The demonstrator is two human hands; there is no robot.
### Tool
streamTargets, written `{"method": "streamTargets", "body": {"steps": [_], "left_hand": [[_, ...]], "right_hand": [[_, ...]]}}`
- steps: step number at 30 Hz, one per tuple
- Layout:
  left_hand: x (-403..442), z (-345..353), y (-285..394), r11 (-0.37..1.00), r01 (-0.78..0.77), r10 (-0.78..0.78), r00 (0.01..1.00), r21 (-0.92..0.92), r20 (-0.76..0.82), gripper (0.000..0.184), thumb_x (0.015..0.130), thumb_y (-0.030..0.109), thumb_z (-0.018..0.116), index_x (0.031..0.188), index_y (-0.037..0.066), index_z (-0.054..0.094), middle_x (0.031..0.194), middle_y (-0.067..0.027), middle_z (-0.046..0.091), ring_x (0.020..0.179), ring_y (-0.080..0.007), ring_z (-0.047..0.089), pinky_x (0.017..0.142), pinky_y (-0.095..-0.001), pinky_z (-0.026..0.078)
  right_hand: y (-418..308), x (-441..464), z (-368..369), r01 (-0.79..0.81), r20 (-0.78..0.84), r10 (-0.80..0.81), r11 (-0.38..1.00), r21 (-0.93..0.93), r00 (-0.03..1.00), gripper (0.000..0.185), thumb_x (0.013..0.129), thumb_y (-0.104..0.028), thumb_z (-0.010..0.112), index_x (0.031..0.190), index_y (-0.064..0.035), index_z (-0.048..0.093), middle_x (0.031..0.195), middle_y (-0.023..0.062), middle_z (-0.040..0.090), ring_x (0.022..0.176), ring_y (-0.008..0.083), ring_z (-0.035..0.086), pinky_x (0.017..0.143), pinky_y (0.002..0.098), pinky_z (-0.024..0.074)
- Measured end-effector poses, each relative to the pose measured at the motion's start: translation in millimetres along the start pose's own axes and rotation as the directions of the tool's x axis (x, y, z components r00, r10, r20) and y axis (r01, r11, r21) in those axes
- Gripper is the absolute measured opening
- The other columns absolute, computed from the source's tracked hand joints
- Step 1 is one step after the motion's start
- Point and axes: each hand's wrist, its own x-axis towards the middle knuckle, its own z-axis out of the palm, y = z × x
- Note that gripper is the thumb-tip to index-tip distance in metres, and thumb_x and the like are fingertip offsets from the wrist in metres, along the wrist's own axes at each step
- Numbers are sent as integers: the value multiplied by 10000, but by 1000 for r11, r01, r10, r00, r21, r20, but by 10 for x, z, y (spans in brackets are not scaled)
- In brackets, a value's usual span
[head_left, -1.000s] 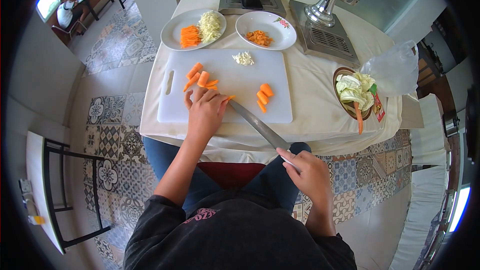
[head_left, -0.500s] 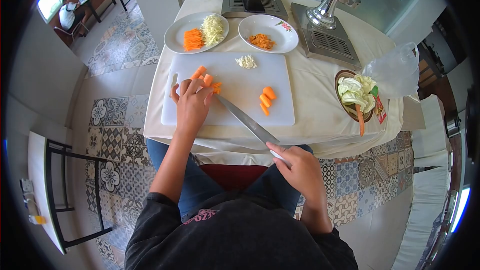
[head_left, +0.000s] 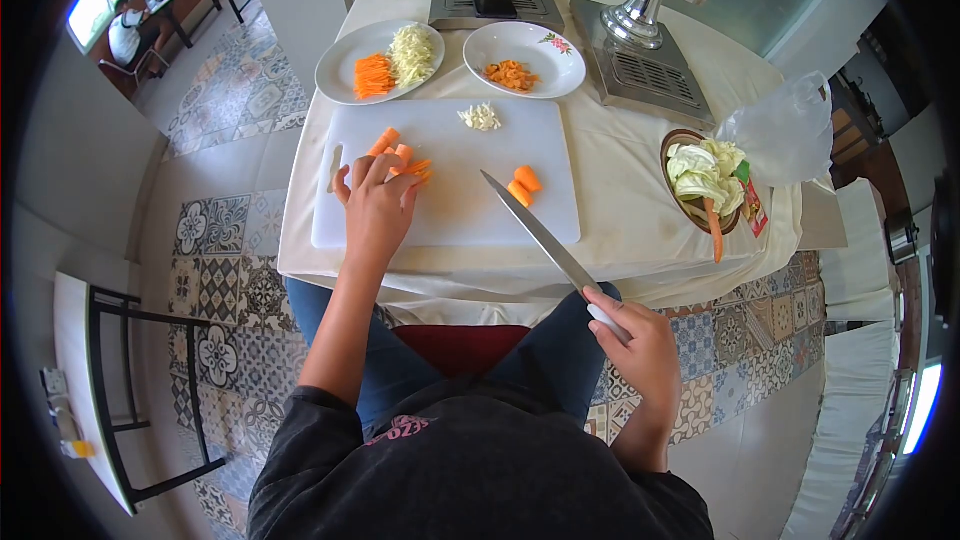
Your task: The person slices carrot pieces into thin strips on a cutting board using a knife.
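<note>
My left hand [head_left: 375, 202] rests on the left half of the white cutting board [head_left: 465, 222], its fingers curled down on cut carrot pieces [head_left: 403, 156]. The fingertips partly hide those pieces. A long kitchen knife [head_left: 545, 243] is gripped by its white handle in my right hand [head_left: 640, 340]. Its blade slants up and left over the board's right side, tip clear of my left hand. Thicker carrot chunks [head_left: 528, 178] lie just right of the blade, which covers part of that group. Chopped white pieces, perhaps garlic [head_left: 480, 117], sit at the board's top.
Behind the board are a plate [head_left: 338, 88] of carrot and pale green shreds and a bowl [head_left: 560, 80] with orange scraps. To the right stands a brown bowl [head_left: 668, 165] of cabbage near a plastic bag [head_left: 785, 130]. Metal stands [head_left: 655, 80] and a phone [head_left: 493, 0] are farther back.
The knife has moved right, away from my left fingers to the carrot chunks, and my right hand has shifted right and lower. My left hand stays on the same carrot pieces.
</note>
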Motion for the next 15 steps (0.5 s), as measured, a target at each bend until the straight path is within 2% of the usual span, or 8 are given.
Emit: {"method": "streamTargets", "body": {"steps": [2, 3, 6, 8, 9, 12, 13, 15], "left_hand": [[8, -13, 0, 999, -39, 39, 999, -25, -19, 119, 777, 115, 805, 880, 163, 771, 1073, 42, 628, 1109, -213, 555, 1054, -533, 317], [36, -58, 29, 998, -59, 58, 998, -37, -29, 117, 782, 108, 802, 880, 166, 772, 1063, 43, 631, 1099, -212, 559, 1046, -515, 326], [227, -279, 141, 945, -143, 130, 989, -293, -64, 110, 791, 112, 801, 886, 154, 769, 993, 41, 653, 1030, -207, 587, 1007, -441, 354], [551, -624, 232, 909, -283, 283, 958, -305, -45, 130, 793, 96, 798, 914, 138, 772, 961, 22, 677, 1002, -198, 608, 983, -407, 378], [719, -761, 274, 883, -349, 357, 933, -313, -33, 141, 794, 89, 796, 927, 129, 774, 945, 12, 689, 988, -193, 618, 971, -390, 389], [1210, -887, 392, 807, -537, 535, 841, -246, -82, 121, 813, 87, 785, 928, 122, 771, 923, -7, 699, 964, -202, 629, 974, -389, 399], [1345, -842, 402, 784, -578, 580, 812, -226, -66, 113, 818, 91, 783, 926, 122, 770, 927, -12, 702, 967, -204, 630, 978, -390, 401], [1564, -736, 419, 730, -658, 664, 747, -187, -37, 98, 828, 100, 780, 922, 121, 768, 935, -24, 707, 971, -207, 631, 985, -392, 404]], "right_hand": [[-5, -21, -29, -73, 13, 72, 997, 12, 997, 417, 857, -131, 736, 1265, -214, 719, 696, 94, 571, 608, 274, 557, 591, 384, 451], [-7, -25, -50, -71, 14, 71, 997, 0, 997, 420, 856, -124, 735, 1268, -203, 716, 712, 99, 589, 622, 279, 571, 600, 381, 459], [18, -17, -63, -57, -19, 57, 998, 22, 998, 428, 854, -103, 732, 1276, -166, 706, 781, 117, 649, 669, 294, 612, 632, 373, 485], [98, -10, -16, -26, -77, 35, 994, 105, 996, 432, 853, -89, 728, 1282, -138, 698, 854, 131, 697, 710, 305, 642, 660, 369, 504], [131, 5, -14, -20, -63, 26, 995, 102, 998, 436, 853, -84, 725, 1287, -99, 685, 965, 147, 730, 778, 317, 677, 707, 363, 528], [196, 52, 102, -20, -120, 36, 991, 129, 992, 442, 851, -79, 722, 1291, -82, 678, 991, 145, 736, 810, 320, 687, 728, 364, 536], [190, 75, 112, -64, -95, 75, 991, 114, 993, 441, 854, -90, 720, 1293, -76, 674, 1001, 150, 736, 848, 326, 693, 760, 372, 540], [236, 112, 232, -37, -140, 58, 989, 146, 988, 437, 860, -103, 716, 1294, -78, 673, 1003, 152, 735, 854, 329, 691, 773, 377, 538]]}}
